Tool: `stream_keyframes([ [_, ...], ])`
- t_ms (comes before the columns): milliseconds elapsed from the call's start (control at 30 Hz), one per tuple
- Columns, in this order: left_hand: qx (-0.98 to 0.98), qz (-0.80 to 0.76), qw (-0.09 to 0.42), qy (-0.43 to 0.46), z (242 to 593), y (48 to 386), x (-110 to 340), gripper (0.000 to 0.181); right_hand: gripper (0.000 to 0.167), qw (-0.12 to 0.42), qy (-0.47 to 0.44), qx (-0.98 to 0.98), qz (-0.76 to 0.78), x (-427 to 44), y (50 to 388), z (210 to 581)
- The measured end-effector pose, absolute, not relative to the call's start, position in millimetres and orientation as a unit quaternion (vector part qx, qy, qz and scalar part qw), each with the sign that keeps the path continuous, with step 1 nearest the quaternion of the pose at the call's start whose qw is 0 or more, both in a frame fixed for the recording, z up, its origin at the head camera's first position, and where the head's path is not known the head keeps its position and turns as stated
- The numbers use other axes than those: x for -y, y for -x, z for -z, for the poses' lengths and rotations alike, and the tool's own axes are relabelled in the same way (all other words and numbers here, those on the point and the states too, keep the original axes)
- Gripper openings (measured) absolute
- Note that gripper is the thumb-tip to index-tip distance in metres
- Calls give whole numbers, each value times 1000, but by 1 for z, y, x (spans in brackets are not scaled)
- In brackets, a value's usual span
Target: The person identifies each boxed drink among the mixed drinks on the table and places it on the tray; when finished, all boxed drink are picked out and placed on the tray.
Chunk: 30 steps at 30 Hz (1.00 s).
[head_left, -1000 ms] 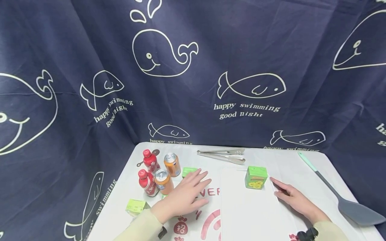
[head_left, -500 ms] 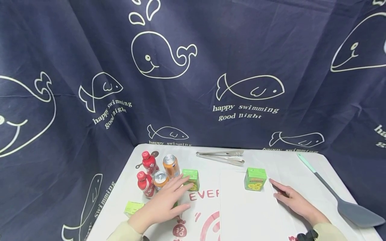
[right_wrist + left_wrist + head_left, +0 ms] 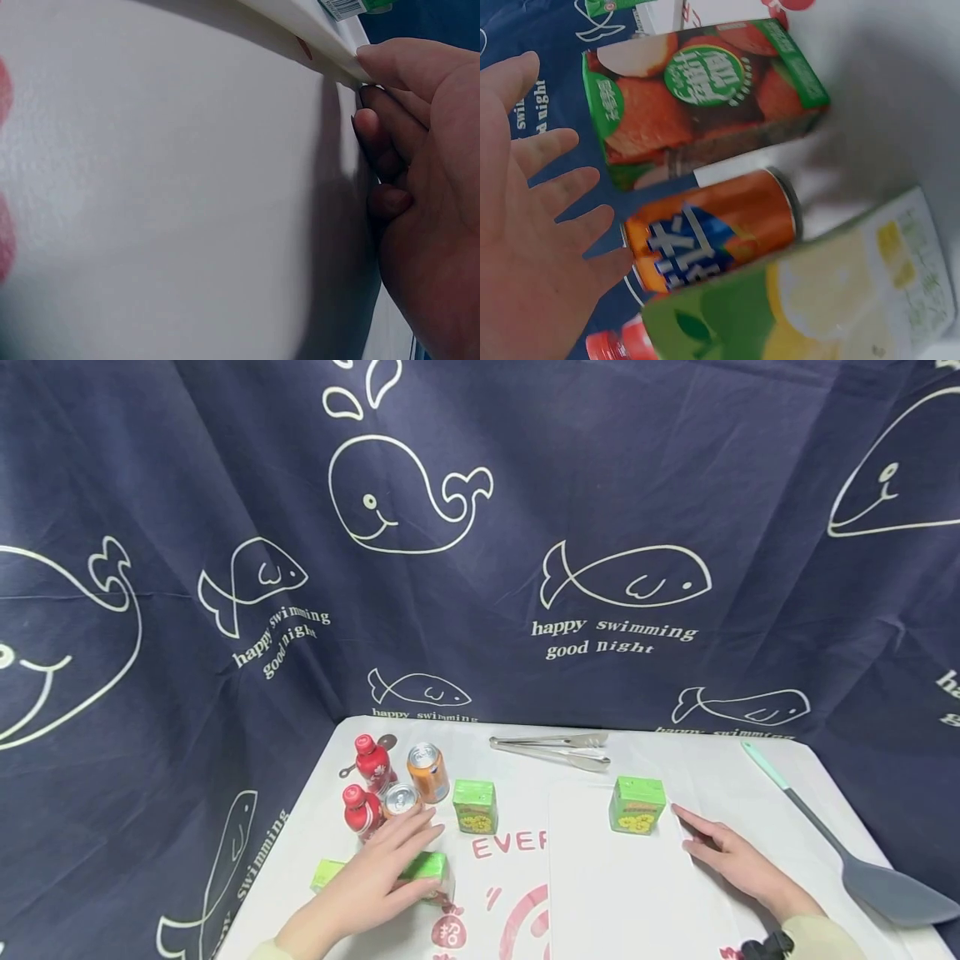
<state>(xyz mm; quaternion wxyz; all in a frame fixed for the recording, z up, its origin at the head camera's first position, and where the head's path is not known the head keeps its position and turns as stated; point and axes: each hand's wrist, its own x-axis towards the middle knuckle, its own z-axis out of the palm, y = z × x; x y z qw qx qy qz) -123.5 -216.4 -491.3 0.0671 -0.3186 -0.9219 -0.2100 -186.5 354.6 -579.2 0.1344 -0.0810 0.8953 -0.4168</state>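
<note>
My left hand [image 3: 371, 877] hangs with fingers apart over a green drink carton [image 3: 433, 865]. In the left wrist view its spread fingers are beside that red-fruit carton [image 3: 705, 105] and an orange soda can [image 3: 716, 225], gripping neither. A lemon drink carton [image 3: 795, 307] stands close by. My right hand [image 3: 731, 860] is at the right edge of a white board [image 3: 622, 893]. The right wrist view has thumb and bent fingers at that board edge [image 3: 330, 45]. A green flower-print carton [image 3: 636, 807] stands on the board; another like it [image 3: 476, 807] stands left of the board.
Two red bottles [image 3: 372, 760] and an orange can [image 3: 427, 772] stand at the back left, a dark spoon [image 3: 386, 741] behind them. Metal tongs [image 3: 551, 750] lie at the back. A grey spatula [image 3: 888, 889] lies along the right side. A dark curtain [image 3: 450, 610] hangs behind the table.
My left hand has moved left and nearer to me, away from the flower-print carton left of the board, which now shows fully. My right hand stays at the board edge.
</note>
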Motion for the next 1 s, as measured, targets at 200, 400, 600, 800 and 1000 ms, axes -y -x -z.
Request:
stream_keyframes([
  [200, 920, 211, 90, 319, 494, 119, 231, 60, 66, 133, 85, -893, 420, -356, 187, 580],
  [400, 920, 212, 106, 312, 492, 113, 241, 59, 63, 123, 91, -895, 418, -356, 186, 582],
  [600, 932, 203, 103, 282, 494, 106, 252, 61, 65, 128, 84, -897, 415, -356, 186, 580],
  [800, 935, 193, 114, 275, 501, 101, 264, 62, 66, 126, 81, -896, 417, -356, 186, 580],
  [1000, 931, 194, 118, 287, 507, 101, 279, 64, 67, 132, 73, -892, 425, -355, 187, 582],
])
